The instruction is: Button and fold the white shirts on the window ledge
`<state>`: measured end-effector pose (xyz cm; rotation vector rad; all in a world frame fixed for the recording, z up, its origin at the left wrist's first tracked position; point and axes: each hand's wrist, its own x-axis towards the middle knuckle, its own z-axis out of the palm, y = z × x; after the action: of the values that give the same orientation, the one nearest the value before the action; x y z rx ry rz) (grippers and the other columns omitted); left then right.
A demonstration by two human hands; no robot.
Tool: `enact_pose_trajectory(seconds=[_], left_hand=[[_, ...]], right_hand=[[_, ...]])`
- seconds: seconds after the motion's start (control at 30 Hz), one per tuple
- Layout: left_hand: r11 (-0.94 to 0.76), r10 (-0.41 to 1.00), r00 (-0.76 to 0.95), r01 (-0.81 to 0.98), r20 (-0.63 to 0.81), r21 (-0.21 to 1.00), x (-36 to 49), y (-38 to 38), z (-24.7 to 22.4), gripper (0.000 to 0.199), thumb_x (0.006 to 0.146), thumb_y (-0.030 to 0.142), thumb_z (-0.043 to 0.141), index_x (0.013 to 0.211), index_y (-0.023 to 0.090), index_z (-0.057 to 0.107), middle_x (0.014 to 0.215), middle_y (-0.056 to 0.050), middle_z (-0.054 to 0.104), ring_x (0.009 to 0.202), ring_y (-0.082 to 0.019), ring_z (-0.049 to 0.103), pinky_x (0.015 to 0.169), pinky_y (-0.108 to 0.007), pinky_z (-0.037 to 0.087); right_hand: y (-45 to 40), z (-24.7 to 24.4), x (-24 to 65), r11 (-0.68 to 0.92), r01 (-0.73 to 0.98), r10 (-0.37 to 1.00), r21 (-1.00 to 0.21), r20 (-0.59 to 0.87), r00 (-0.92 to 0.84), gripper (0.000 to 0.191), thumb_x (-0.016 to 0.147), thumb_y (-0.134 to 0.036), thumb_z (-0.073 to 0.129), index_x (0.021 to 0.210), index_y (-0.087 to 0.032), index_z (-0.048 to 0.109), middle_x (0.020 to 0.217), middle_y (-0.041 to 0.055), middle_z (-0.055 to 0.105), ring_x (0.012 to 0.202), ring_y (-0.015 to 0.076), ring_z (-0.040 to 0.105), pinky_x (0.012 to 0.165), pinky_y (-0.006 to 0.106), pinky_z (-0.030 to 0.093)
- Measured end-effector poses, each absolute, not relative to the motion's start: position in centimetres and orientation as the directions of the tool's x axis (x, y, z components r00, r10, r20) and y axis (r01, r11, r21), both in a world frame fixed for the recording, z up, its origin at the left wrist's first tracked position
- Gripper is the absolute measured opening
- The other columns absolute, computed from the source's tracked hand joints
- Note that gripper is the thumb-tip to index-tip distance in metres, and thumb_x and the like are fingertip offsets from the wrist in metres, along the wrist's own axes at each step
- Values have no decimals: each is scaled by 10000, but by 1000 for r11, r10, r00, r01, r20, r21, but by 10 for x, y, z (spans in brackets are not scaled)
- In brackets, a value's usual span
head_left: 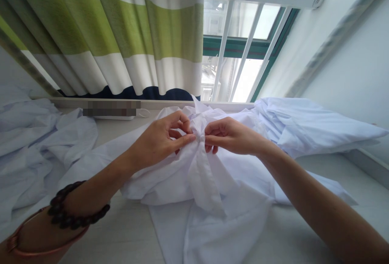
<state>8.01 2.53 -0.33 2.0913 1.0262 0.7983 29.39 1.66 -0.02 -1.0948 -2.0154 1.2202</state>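
Note:
A white cloth garment (240, 211), a shirt or coat by its look, lies crumpled on the pale surface in front of me. My left hand (165, 134) pinches its fabric between thumb and forefinger at the gathered middle. Opposite it, my right hand (227, 134) pinches the same gathered spot, thumb and forefinger pressed together. The fingertips of both hands are only a small gap apart. Whether a button sits between them is too small to tell. A folded strip of the cloth hangs down toward me below the fingers, and a pointed corner sticks up behind them.
More white cloth (27, 150) is heaped at the left, and a white bundle (316, 124) lies at the right by the wall. A flat white object (121, 117), partly blurred out, rests at the back ledge. Behind are a green-and-white curtain (127, 28) and white window bars (246, 53).

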Motion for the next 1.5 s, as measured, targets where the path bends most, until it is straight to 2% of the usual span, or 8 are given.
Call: enact_pose_trajectory(seconds=[0.17, 0.47, 0.67, 0.9, 1.07, 1.23, 1.37, 1.5], left_hand=[[-570, 818, 485, 607, 310, 555, 86, 10, 4, 260, 840, 439, 565, 911, 196, 623, 934, -27, 685, 807, -175, 661, 592, -213, 506], [-502, 855, 439, 837, 277, 220, 94, 4, -9, 270, 809, 444, 532, 894, 219, 656, 842, -31, 704, 736, -225, 643, 613, -277, 433], [-485, 864, 449, 863, 226, 142, 94, 6, -9, 288, 864, 428, 467, 878, 223, 669, 798, -38, 700, 730, -245, 644, 593, -286, 404], [-543, 822, 511, 836, 253, 74, 95, 7, -14, 270, 904, 365, 394, 804, 198, 582, 759, -37, 662, 660, -201, 594, 549, -286, 307], [-578, 815, 557, 802, 160, 151, 96, 11, -18, 208, 895, 271, 366, 755, 196, 501, 709, -13, 600, 610, -178, 534, 546, -286, 284], [-648, 726, 678, 619, 115, 445, 87, 23, -15, 241, 911, 266, 347, 733, 186, 489, 679, 29, 527, 616, -131, 485, 587, -254, 331], [-571, 698, 709, 462, 105, 678, 82, 31, -14, 246, 904, 281, 367, 730, 174, 503, 674, 46, 482, 627, -105, 455, 595, -214, 355], [-495, 675, 734, 378, 73, 782, 82, 34, -17, 250, 903, 324, 401, 763, 166, 533, 710, 49, 489, 651, -98, 449, 613, -198, 374]], right_hand=[[15, -5, 288, 307, 445, 899, -841, 102, -426, 113, 799, -201, 605, 693, -168, 624, 680, 27, 698, 623, 139, 660, 568, 236, 544], [9, -14, 272, 367, 533, 915, -762, 192, -355, 108, 783, -195, 563, 695, -174, 621, 684, 40, 693, 650, 164, 654, 584, 266, 521], [9, -17, 271, 332, 506, 926, -796, 171, -338, 123, 803, -220, 568, 693, -176, 601, 691, 45, 687, 680, 174, 662, 616, 290, 543], [18, -22, 275, 141, 279, 908, -950, 12, -418, 166, 819, -271, 637, 716, -151, 587, 688, 37, 678, 683, 141, 674, 670, 276, 579], [22, -27, 276, 90, 234, 876, -968, -35, -481, 243, 798, -353, 687, 723, -140, 596, 668, 21, 661, 667, 128, 665, 663, 268, 580], [26, -27, 282, -27, 99, 799, -995, -81, -596, 245, 805, -348, 688, 730, -131, 600, 699, 20, 666, 705, 130, 678, 699, 272, 576], [32, -31, 288, -165, -91, 683, -982, -47, -729, 200, 806, -305, 697, 780, -132, 601, 733, 27, 693, 703, 137, 693, 698, 275, 574], [37, -38, 293, -273, -148, 600, -950, -48, -799, 202, 806, -298, 695, 797, -121, 600, 742, 42, 706, 705, 150, 706, 648, 250, 566]])
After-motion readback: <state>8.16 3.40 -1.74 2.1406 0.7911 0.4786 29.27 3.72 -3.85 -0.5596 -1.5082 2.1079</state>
